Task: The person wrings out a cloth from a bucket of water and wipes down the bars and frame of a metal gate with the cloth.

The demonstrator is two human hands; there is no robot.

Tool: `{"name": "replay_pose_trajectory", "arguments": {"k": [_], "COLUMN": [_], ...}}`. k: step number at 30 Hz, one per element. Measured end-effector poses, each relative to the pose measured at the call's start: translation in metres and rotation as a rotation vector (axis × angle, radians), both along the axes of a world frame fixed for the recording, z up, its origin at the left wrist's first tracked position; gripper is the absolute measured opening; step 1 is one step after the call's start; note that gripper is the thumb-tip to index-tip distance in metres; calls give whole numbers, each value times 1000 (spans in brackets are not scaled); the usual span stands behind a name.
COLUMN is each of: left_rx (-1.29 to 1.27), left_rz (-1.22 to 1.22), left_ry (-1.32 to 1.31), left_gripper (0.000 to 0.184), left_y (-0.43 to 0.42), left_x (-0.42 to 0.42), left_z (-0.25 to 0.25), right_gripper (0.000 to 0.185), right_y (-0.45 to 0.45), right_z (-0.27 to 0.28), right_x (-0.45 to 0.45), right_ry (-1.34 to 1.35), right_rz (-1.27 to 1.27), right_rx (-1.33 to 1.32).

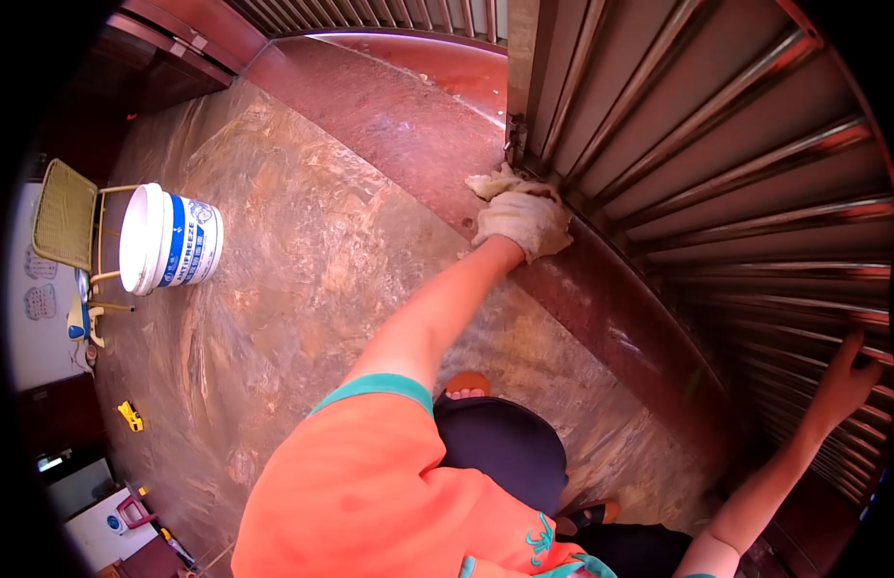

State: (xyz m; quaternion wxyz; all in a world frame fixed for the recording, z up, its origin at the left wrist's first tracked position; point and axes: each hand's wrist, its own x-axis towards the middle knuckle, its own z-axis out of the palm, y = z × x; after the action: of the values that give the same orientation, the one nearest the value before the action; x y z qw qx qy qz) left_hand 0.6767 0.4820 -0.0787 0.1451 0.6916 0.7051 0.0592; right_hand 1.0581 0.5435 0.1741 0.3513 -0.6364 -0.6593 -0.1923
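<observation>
My left hand [524,222] is wrapped in a pale glove or cloth, and its fingers are hidden. It presses a crumpled whitish rag [500,183] onto the dark red sill [601,299] at the foot of the metal gate [736,135]. At the far right, my bare right hand [848,378] has its fingers round one of the gate's metal bars [866,316]. The gate's lower hinge or latch sits just above the rag.
On the brown marbled floor [274,318], a white and blue bucket [192,241] lies in front of a woven-seat chair [65,214]. Nearer the lower left is a small yellow object [130,416]. My sandalled feet are below my left arm.
</observation>
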Motion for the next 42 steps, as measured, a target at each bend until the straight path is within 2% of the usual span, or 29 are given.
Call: {"name": "replay_pose_trajectory", "arguments": {"k": [2, 3, 6, 7, 9, 11, 12, 13, 19, 21, 26, 28, 32, 35, 37, 39, 42], "left_rx": [25, 45, -107, -128, -243, -442, -541, -622, -480, -437, -409, -404, -518, -427, -310, -250, -263], "left_rz": [185, 272, 83, -41, -96, 51, 127, 139, 203, 178, 134, 216, 515, 544, 407, 552, 679], "left_ry": [-12, 53, 215, 253, 206, 41, -38, 15, 1, -32, -92, -128, -61, 55, 23, 1, 34], "left_gripper": [28, 30, 36, 34, 33, 38, 42, 47, 51, 51, 52, 50, 70, 68, 65, 60, 54], "left_y": [2, 8, 12, 30, 41, 33, 31, 36, 31, 35, 31, 28, 27, 34, 34, 34, 25], "left_x": [-1, 0, -7, -18, -25, -31, -33, -30, -35, -39, -46, -47, -39, -22, -27, -20, 3], "left_z": [-10, -38, -3, -8, 3, 66, 82, 82, 73, 51, 50, 52, 79, 52, 24, 12, 24], "right_gripper": [53, 53, 53, 53, 54, 55, 55, 55, 55, 55, 56, 54, 52, 52, 51, 51, 51], "right_y": [2, 2, 3, 7, 7, 6, 7, 8, -3, 1, 11, 13, 10, 7, 7, 11, 14], "right_z": [2, 2, -3, -4, -2, -3, -3, -1, 6, 3, -7, -7, -3, -2, -3, -7, -9], "right_x": [5, 5, 16, 18, 19, 24, 26, 24, 6, 8, 31, 36, 27, 24, 19, 25, 30], "right_ry": [10, 35, 83, 102, 91, 49, 17, -11, 30, 24, 121, 60, 70, 126, 181, 102, 83], "right_rz": [-13, -42, -81, -84, -99, -110, -108, -103, -150, -138, -130, -139, -119, -104, -88, -80, -97], "right_rx": [-20, -50, -80, -65, -59, -48, -33, -16, -78, -33, -29, -23, -37, -73, -70, -13, -33]}}
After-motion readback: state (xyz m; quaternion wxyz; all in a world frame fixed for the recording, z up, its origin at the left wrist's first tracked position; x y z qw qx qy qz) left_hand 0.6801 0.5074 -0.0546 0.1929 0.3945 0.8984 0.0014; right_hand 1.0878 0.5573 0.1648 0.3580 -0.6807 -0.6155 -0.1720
